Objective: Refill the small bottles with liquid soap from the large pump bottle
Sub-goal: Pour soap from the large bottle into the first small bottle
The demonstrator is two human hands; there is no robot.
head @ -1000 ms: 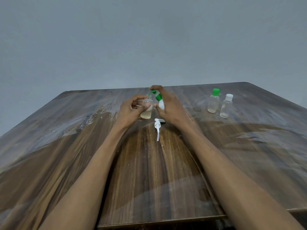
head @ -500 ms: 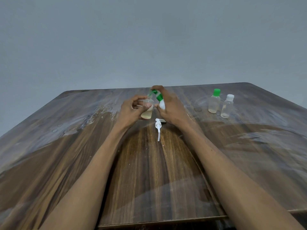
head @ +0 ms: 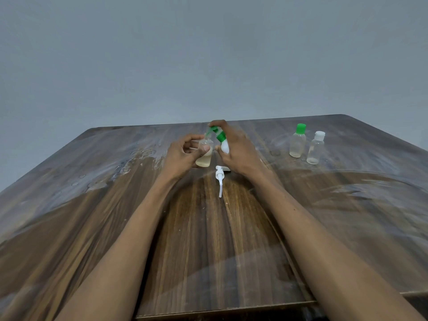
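Wood-grain bench [head: 208, 251] carries everything, its far part streaked with wet marks. The left hand [head: 183, 156] pinches a small clear bottle [head: 205, 155], part filled with yellowish liquid, over the bench's middle. The right hand [head: 238, 149] grips the large green-and-white bottle [head: 221, 140], tilted with its mouth at the small bottle's neck. A white pump head [head: 220, 179] lies just in front. Two capped small bottles, green-capped [head: 297, 144] and white-capped [head: 315, 149], stand well to the right.

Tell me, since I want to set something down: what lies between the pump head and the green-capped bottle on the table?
In the head view, only the right hand and wrist cross between pump head and green-capped bottle.
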